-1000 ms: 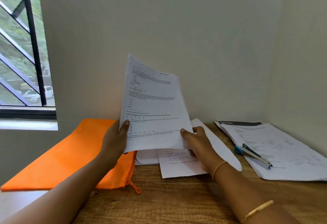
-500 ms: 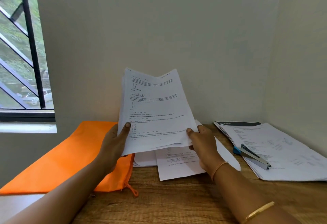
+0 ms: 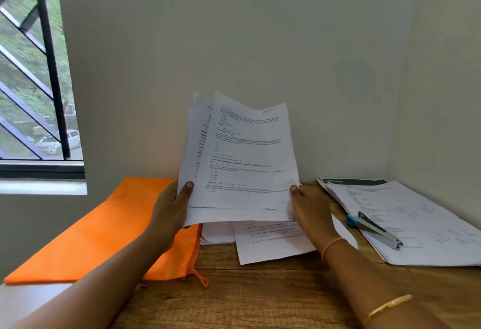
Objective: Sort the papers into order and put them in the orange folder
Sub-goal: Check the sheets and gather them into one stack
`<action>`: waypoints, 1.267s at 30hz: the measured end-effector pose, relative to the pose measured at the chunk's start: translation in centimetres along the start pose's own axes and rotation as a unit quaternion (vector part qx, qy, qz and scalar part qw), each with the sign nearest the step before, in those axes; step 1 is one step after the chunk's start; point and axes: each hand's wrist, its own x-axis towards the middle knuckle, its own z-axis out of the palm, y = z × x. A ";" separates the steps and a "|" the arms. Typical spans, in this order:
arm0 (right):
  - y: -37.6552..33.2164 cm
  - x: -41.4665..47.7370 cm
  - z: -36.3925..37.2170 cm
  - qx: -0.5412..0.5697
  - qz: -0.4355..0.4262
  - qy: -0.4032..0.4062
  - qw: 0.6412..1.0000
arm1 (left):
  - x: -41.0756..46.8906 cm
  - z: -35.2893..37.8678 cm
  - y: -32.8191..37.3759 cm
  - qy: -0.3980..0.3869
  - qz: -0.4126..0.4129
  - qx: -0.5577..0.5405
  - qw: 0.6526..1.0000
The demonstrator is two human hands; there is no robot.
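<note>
Head view: both hands hold a sheaf of printed sheets (image 3: 244, 162) upright above the worktop (image 3: 260, 300). The left hand (image 3: 170, 209) pinches the lower left corner, thumb on the front. The right hand (image 3: 311, 211) pinches the lower right edge the same way.

The sheets are not squared. A back page juts out to the left and another hangs lower than the front one, so a slack pinch could let one slide out and upset the order. The top edge buckles with nothing supporting it, and it may fold forward.

More loose pages (image 3: 270, 244) lie flat under the sheaf, easily missed or taken out of turn. A separate stack (image 3: 421, 222) under a stapler (image 3: 374, 229) sits well apart on the right, and mixing it in would be a mistake if it is not part of the set.

The orange folder (image 3: 99, 229) lies flat on the left under the left forearm, its zip edge just beside the loose pages. I cannot tell whether the zip is open. If it is closed, feeding the sheaf in would crumple the corners.
</note>
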 end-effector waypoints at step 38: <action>1.5 2.3 -6.6 -0.399 0.164 -0.204 0.879 | 2.1 -5.0 0.0 0.175 -0.021 0.123 0.977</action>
